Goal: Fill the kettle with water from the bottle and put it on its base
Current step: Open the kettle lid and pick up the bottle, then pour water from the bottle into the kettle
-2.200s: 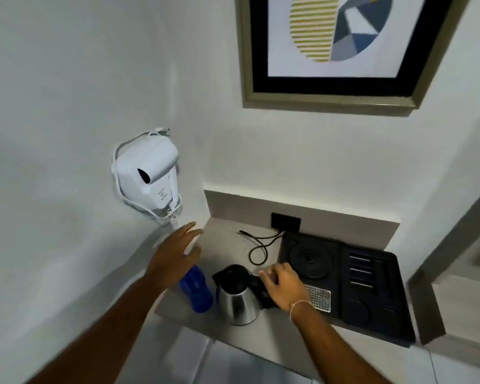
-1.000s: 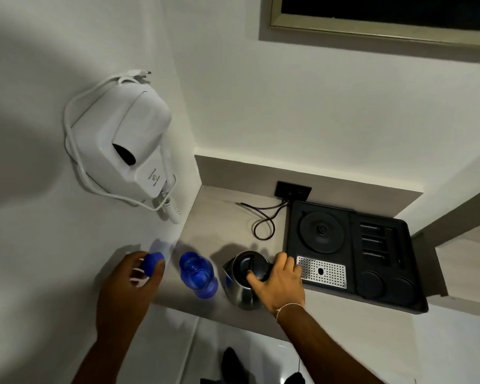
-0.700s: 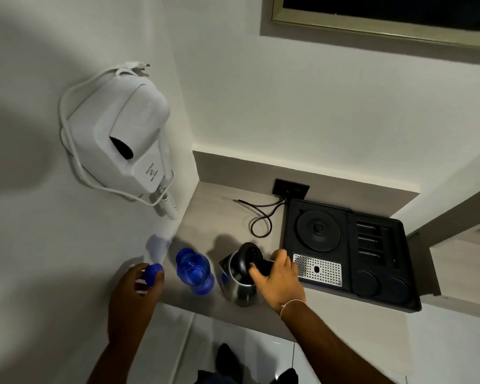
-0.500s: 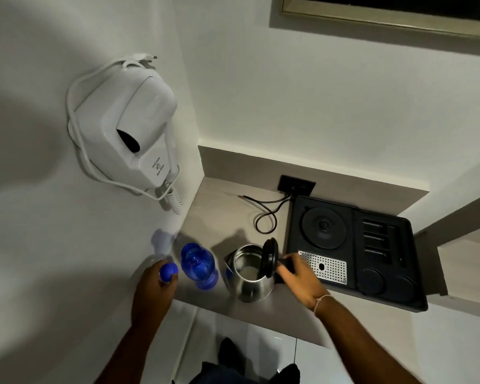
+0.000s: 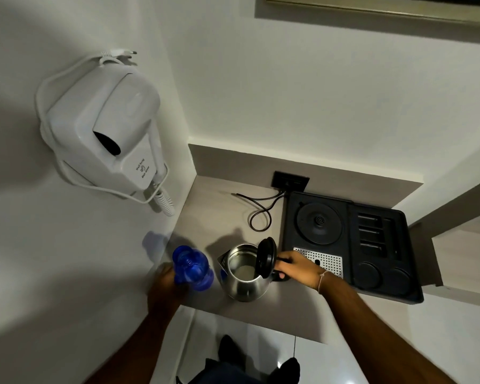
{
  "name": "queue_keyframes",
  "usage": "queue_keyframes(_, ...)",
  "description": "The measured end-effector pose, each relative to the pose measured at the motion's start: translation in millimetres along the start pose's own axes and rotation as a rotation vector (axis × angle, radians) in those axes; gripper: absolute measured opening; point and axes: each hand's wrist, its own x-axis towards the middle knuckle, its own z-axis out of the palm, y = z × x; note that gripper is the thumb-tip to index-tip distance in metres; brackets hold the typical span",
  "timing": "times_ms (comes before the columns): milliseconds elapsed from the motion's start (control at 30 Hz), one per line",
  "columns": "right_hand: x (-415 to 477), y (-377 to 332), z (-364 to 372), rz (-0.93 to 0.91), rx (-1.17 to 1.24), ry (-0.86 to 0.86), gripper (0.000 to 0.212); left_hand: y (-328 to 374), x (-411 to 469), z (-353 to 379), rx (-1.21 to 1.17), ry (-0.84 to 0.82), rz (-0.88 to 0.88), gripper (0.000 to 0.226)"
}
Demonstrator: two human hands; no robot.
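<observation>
A steel kettle (image 5: 245, 284) stands on the grey counter near its front edge, its black lid (image 5: 266, 257) swung up and the inside bare. My right hand (image 5: 297, 268) grips the kettle's black handle on its right side. Left of the kettle, the blue water bottle (image 5: 192, 268) has no cap on its neck, and my left hand (image 5: 165, 285) is wrapped around its left side. I cannot tell whether the bottle is lifted off the counter. The round kettle base (image 5: 319, 223) sits in the black tray (image 5: 410, 261) to the right.
A white wall-mounted hair dryer (image 5: 108, 126) with a coiled cord hangs on the left wall above the counter. A black power cable (image 5: 259, 214) loops from a wall socket (image 5: 290, 180) behind the kettle. The tray holds a perforated drip grid (image 5: 329, 260) and slots.
The kettle lid has flipped open and my right hand has shifted to the handle. My left hand, which held the blue cap, has closed around the bottle; the cap is out of sight.
</observation>
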Motion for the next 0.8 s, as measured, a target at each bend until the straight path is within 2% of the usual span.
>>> queue_keyframes(100, -1, -2, -3, 0.005, -0.004, -0.023, 0.049, -3, 4, 3, 0.075, 0.051, 0.03, 0.037)
queue_keyframes(167, 0, -2, -5, 0.0, -0.004, -0.025, 0.051, -2, 4, 3, 0.133, 0.121, 0.089, 0.037)
queue_keyframes(233, 1, 0, -5, -0.004, -0.002, -0.036, 0.053, 0, 0, 4, 0.212, 0.161, 0.135, 0.065)
queue_keyframes(300, 2, 2, -3, -0.01, 0.002, -0.043, 0.054, 2, -7, 4, 0.191, 0.163, 0.16, 0.1)
queue_keyframes(367, 2, 5, -2, -0.024, 0.018, -0.027, 0.057, 5, -13, 6, 0.071, 0.139, 0.18, 0.119)
queue_keyframes(400, 2, 6, -1, -0.029, 0.019, -0.016, 0.057, 9, -15, 8, -0.076, 0.098, 0.155, 0.123)
queue_keyframes(500, 1, 5, -1, -0.034, 0.027, -0.008, 0.052, 26, -20, 14, -0.504, 0.069, 0.017, 0.111)
queue_keyframes(567, 0, 5, -1, -0.036, 0.033, -0.012, 0.05, 32, -16, 18, -0.619, 0.074, -0.077, 0.103)
queue_keyframes(700, 1, 8, -2, -0.044, 0.045, 0.004, 0.07, 38, -8, 24, -0.604, 0.141, -0.151, 0.096)
queue_keyframes(800, 0, 8, -1, -0.047, 0.042, 0.003, 0.068, 37, -9, 23, -0.533, 0.148, -0.129, 0.084)
